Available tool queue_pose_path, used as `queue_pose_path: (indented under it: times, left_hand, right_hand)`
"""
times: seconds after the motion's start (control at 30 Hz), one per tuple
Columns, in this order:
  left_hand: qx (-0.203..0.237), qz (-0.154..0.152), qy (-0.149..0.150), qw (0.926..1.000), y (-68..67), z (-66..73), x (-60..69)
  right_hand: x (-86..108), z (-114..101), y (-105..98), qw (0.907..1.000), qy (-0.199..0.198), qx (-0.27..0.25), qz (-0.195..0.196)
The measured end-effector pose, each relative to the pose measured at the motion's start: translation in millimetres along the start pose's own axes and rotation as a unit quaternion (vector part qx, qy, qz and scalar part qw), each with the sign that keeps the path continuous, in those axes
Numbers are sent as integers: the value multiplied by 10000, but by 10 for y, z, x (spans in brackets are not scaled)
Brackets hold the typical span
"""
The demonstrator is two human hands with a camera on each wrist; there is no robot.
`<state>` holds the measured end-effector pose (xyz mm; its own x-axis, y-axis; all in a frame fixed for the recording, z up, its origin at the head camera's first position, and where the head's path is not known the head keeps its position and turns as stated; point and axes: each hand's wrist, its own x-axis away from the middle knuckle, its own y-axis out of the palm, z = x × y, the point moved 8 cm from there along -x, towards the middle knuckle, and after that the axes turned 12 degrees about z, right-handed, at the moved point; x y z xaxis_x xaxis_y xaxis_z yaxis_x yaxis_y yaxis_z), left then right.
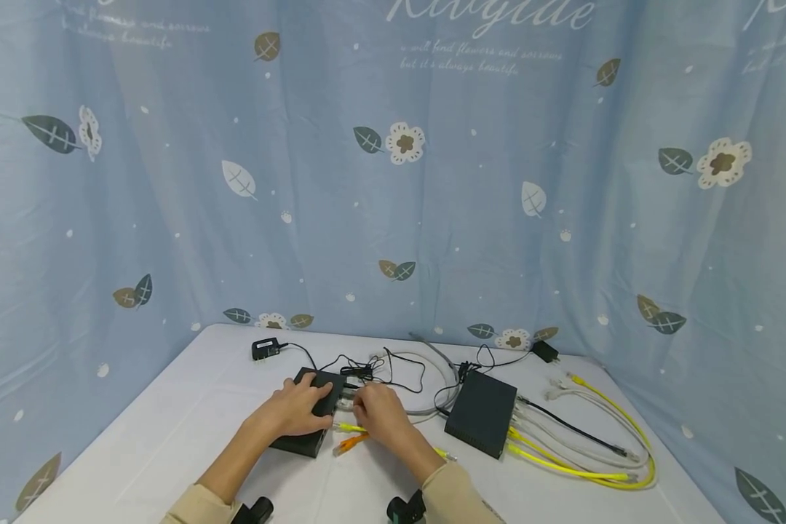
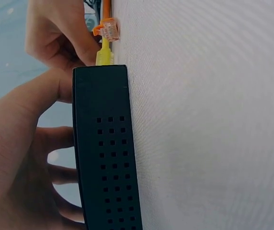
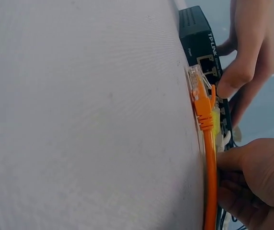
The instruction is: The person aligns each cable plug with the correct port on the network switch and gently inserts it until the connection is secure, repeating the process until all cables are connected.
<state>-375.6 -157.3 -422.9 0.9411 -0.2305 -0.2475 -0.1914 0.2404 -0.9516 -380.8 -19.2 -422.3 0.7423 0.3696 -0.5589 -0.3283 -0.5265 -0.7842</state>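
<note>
My left hand (image 1: 298, 406) rests on top of a black TP-LINK network switch (image 1: 301, 444), fingers spread, the thumb near the port edge. Several ports face my right hand (image 1: 383, 415); at least one open port shows in the right wrist view. My right hand's thumb and fingers are curled beside the ports and pinch a pale network cable (image 3: 225, 139), its held part mostly hidden. A yellow network cable (image 2: 103, 56) stands at the port side. An orange network cable (image 3: 204, 112) lies loose on the cloth, its clear plug (image 3: 195, 76) beside the switch.
A second black switch (image 1: 481, 413) stands to the right with yellow, white and black cables attached. Black power adapters (image 1: 265, 349) lie at the back left and back right. Coiled black cord (image 1: 360, 371) and a thick grey cable (image 1: 442, 353) lie behind my right hand.
</note>
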Motion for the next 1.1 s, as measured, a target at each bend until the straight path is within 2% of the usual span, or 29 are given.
queue_pose_path:
  times: [0.33,0.73,1.1]
  left_hand:
    - [7,26,35,10000,-4,-8,3]
    - [64,44,56,10000,-6,14,3]
    - [147,-107,-94,9998,-28,-9,21]
  right_hand:
    - [-13,-16,27,9999,61,-150,-31]
    - [4,-43,-8,9999,-76,127,1]
    - [0,-11,9,9996,272,-30,95]
